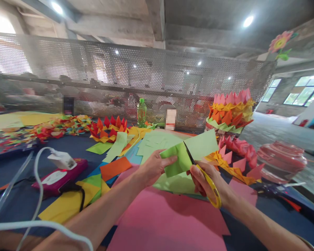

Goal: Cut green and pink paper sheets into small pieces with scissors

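The left hand [154, 165] is clamped on a green paper [176, 162], thumb on top, fingers mostly hidden underneath. The right hand [208, 177] grips yellow-handled scissors [215, 194], a dark blade lying against the paper's right side; whether the blades are parted cannot be told. The paper is in front of the person, above pale green sheets [153, 141] and pink sheets [167, 219]. Pinched at its left, it could flex or twist under the blade, sending a cut crooked. Hidden fingertips might stray near the edge if the grip shifts. Farther right, the folded paper ring [242, 165] could be crushed by a careless elbow or forearm.
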Demonstrator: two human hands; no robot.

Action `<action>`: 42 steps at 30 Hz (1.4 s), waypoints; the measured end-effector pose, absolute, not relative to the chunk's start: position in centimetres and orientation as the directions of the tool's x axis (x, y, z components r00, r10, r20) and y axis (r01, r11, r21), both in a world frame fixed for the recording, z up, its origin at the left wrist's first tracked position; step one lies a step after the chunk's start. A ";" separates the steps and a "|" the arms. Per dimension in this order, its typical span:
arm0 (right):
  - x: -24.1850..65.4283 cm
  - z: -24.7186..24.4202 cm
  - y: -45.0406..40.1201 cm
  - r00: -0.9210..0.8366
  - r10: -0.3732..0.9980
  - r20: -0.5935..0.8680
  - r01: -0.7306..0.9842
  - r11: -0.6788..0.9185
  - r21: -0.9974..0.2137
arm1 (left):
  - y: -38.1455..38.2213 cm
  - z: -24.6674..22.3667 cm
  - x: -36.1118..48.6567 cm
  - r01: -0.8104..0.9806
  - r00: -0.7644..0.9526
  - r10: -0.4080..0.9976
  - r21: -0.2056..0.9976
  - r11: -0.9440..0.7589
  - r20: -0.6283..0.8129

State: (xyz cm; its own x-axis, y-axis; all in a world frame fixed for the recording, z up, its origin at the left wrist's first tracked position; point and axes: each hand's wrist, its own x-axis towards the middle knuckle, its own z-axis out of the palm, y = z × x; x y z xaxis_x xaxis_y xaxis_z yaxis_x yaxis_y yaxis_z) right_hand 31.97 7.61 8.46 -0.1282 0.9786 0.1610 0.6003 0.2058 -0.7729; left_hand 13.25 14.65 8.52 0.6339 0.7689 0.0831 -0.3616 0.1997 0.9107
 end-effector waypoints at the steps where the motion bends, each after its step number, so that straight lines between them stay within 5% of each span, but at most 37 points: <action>1: 32.0 8.3 7.6 -0.124 0.978 0.166 0.600 0.207 -0.773 | 14.6 8.5 13.3 -0.363 0.636 0.767 0.910 0.201 0.084; 19: 31.0 7.8 7.4 -0.007 0.974 0.226 0.577 0.189 -0.795 | 14.8 8.4 13.3 -0.357 0.624 0.777 0.914 0.191 0.081; 42: 31.9 7.7 7.7 -0.106 0.974 0.201 0.560 0.225 -0.797 | 14.4 8.2 13.7 -0.327 0.638 0.769 0.921 0.212 0.050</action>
